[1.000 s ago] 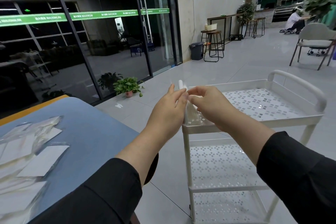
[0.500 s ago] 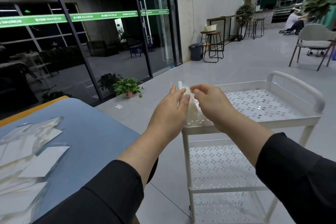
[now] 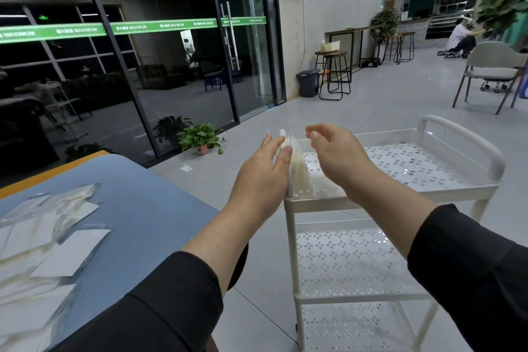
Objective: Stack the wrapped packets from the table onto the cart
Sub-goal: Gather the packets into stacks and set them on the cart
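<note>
The step in hand looks like seating a batch of wrapped packets [image 3: 298, 173] on the top shelf of the white cart [image 3: 428, 163]. They stand on edge in the shelf's near-left corner, about 12 o'clock from the viewer, leaning against the corner post. The left hand [image 3: 261, 173] rests flat against the outer face of the batch, fingers [image 3: 281, 156] straight and together, steadying rather than gripping. The right hand [image 3: 335, 154] hovers just beside the batch at about 1 o'clock, its fingers loosely curled and holding nothing; a sliver of clear air shows between them and the wrapping.

More packets [image 3: 57, 226] lie loose and overlapping on the blue bench [image 3: 148, 220] at 9 o'clock (clear film over white cards, too jumbled to count), so by my reckoning the task is far from finished.

The next move probably calls for lowering the upright batch flat so it will bear a stack, then reaching left for another handful. The film looks slippery, so the batch may fan out or topple once the left palm lifts away.
</note>
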`<control>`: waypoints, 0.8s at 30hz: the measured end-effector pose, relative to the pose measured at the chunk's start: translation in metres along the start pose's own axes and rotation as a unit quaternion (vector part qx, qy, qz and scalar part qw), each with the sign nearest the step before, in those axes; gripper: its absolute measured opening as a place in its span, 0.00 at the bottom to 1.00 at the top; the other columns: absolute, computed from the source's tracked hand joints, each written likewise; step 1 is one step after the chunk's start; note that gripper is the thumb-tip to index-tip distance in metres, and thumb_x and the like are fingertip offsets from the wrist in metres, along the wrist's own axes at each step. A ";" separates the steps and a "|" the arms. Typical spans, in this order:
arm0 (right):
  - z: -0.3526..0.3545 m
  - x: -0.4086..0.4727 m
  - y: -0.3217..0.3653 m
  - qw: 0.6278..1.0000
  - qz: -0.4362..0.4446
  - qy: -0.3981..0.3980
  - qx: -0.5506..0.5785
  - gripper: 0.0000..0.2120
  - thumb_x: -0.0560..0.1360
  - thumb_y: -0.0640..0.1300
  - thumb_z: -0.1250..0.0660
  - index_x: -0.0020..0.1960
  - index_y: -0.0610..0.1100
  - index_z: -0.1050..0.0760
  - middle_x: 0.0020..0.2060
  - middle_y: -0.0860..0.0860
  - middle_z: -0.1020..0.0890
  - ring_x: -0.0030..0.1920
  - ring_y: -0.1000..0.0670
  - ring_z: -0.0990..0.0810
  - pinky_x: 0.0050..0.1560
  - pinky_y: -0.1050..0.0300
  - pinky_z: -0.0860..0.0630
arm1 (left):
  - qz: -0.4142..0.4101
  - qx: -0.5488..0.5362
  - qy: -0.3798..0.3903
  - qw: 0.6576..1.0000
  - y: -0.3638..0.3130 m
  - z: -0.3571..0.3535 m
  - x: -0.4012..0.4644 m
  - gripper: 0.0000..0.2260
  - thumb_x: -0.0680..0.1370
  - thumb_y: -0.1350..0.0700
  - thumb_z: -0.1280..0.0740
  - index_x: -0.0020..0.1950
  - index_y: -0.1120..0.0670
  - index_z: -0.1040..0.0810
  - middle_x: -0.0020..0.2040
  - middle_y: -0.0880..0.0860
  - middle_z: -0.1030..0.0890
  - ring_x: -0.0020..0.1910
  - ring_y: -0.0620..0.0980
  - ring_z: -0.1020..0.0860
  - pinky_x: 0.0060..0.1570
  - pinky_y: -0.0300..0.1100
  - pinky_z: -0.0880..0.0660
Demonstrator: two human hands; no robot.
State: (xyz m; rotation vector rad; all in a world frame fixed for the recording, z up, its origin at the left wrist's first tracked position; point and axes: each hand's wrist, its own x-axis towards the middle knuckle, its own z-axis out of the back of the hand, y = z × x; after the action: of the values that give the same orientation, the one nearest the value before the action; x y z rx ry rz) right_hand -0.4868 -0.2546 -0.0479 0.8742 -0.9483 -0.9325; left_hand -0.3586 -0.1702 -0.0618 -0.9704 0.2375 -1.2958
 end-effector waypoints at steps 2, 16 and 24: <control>0.003 -0.001 0.006 1.000 0.013 -0.007 -0.006 0.16 0.85 0.47 0.43 0.70 0.47 0.26 0.63 0.51 0.21 0.58 0.54 0.26 0.53 0.59 0.30 | 0.002 0.000 -0.009 1.000 0.000 0.005 -0.002 0.21 0.86 0.44 0.46 0.78 0.46 0.32 0.81 0.46 0.39 0.79 0.44 0.40 0.73 0.42 0.41; -0.053 -0.047 0.100 0.977 0.201 0.043 -0.055 0.15 0.84 0.48 0.40 0.67 0.47 0.24 0.59 0.55 0.20 0.61 0.56 0.23 0.62 0.57 0.27 | 0.061 0.073 -0.132 0.987 0.029 0.119 -0.060 0.17 0.86 0.44 0.45 0.72 0.45 0.27 0.63 0.46 0.20 0.62 0.48 0.24 0.54 0.45 0.28; -0.188 -0.106 0.163 0.946 0.260 0.184 -0.049 0.13 0.83 0.50 0.39 0.66 0.51 0.23 0.59 0.56 0.19 0.61 0.55 0.23 0.60 0.55 0.27 | 0.167 0.182 -0.242 0.938 0.096 0.269 -0.161 0.18 0.85 0.45 0.44 0.72 0.46 0.27 0.65 0.49 0.19 0.64 0.52 0.23 0.56 0.45 0.28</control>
State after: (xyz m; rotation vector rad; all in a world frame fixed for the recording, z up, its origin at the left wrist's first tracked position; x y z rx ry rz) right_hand -0.3026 -0.0656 0.0094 0.6351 -0.7441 -0.3396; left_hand -0.1680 0.0936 -0.0255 -0.8529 -0.2090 -0.7249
